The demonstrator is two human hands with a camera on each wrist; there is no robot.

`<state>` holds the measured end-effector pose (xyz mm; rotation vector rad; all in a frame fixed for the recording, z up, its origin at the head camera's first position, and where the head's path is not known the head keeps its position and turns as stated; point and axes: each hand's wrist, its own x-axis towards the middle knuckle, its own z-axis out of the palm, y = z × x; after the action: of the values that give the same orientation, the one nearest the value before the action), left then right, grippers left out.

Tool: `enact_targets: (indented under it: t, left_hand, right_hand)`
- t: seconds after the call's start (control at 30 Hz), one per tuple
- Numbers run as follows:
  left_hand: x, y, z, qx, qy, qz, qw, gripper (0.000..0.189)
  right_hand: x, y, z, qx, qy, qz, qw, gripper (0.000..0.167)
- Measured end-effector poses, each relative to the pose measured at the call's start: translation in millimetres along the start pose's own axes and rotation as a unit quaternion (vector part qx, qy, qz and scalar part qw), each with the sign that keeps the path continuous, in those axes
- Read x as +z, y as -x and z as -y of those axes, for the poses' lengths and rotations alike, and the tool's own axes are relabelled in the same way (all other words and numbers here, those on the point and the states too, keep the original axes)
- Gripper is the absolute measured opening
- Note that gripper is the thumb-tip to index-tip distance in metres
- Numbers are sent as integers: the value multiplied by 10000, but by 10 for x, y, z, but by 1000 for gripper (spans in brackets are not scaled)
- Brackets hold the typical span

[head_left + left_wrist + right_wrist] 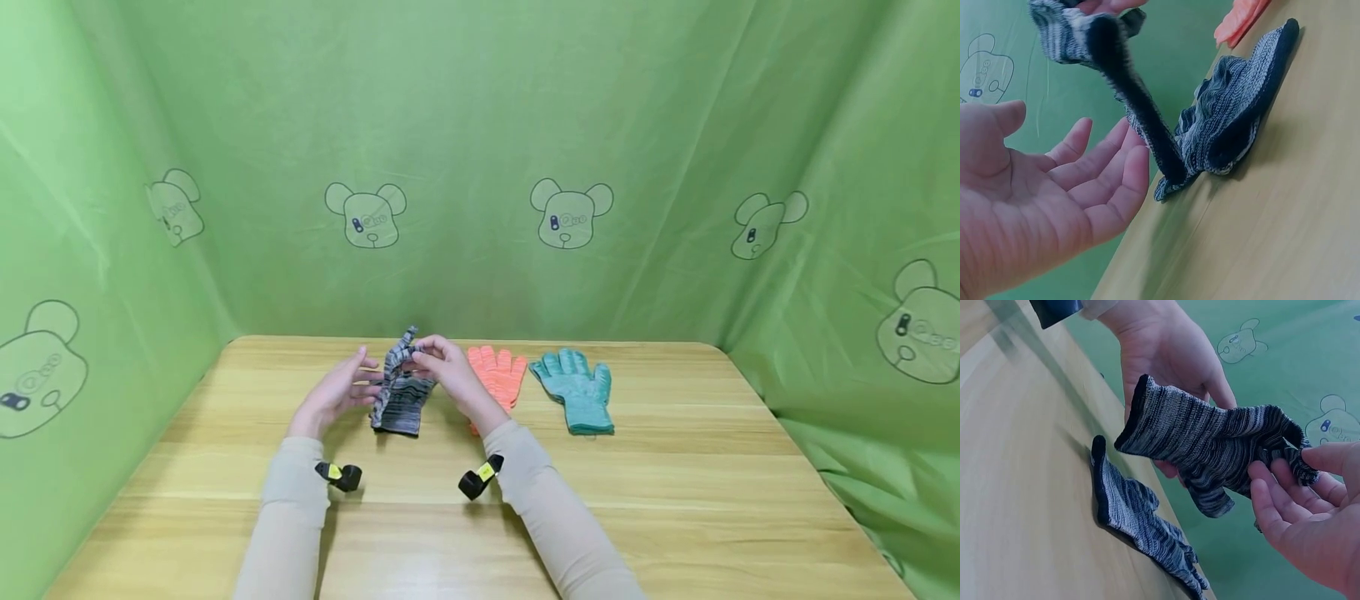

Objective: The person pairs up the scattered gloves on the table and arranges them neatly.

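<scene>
Two grey-and-black knitted gloves are in front of me. One lifted knitted glove (1197, 431) is held by its finger end between the thumb and fingers of my right hand (453, 375), its dark cuff hanging down toward the table. My left hand (339, 392) is on its left side, palm turned toward it and fingers loosely extended. In the left wrist view, the fingertips of that hand meet the glove near the cuff. The other knitted glove (1138, 519) lies on the table just below and behind, its fingers pointing away from me.
To the right, orange gloves (498, 375) lie partly hidden behind my right forearm. Teal gloves (577, 387) rest stacked farther right. The wooden table (675, 500) is enclosed by a green curtain (465, 275) at the back and both sides.
</scene>
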<state>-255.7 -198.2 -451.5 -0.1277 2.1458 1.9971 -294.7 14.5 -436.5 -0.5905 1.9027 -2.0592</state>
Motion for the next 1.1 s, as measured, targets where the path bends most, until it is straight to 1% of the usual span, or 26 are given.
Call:
enact_targets:
  t: [0.13,0.43,0.63,0.87,1.03,1.1]
  left_hand:
    - [-32,12,5,21,6,2,10000,77]
    - [-51,20,10,-64,161,-47,9998,74]
    - [-54,26,19,-111,210,-82,9997,68]
    - [-60,28,33,-190,286,-225,9992,66]
    - [-59,42,25,-187,268,-247,9992,64]
    - [-63,44,24,-170,259,-235,9992,64]
  right_hand:
    - [-4,-7,-15,50,-29,-90,9999,21]
    - [-15,-33,-61,323,-178,-258,9990,21]
    - [6,-42,-61,470,-155,-316,9983,20]
    - [-1,-56,-73,508,-102,-400,9979,19]
    - [-20,-87,-103,516,-33,-383,9979,19]
    - [-31,-101,-110,577,-60,-380,9976,19]
